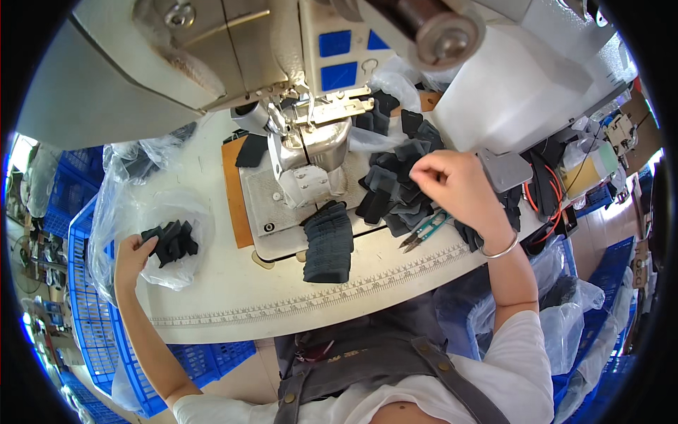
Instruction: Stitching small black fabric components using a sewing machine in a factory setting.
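While the left hand point(133, 256) pinches a bundle of black fabric pieces point(170, 241) inside a clear plastic bag point(141, 205) at the worktop's point(233, 290) left edge, the right hand point(455, 185) closes its fingers on the dark pile of pieces point(395, 191) right of the sewing machine point(304, 155). A stitched black strip point(328, 244) runs lengthwise from the machine toward the person, across bare front edge. Snips point(424, 232) lie just beside the pile.

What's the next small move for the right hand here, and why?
Probably lift one piece off the pile of dark fabric pieces: the right hand is already pinching there, while the left hand rests on pieces in the clear plastic bag.
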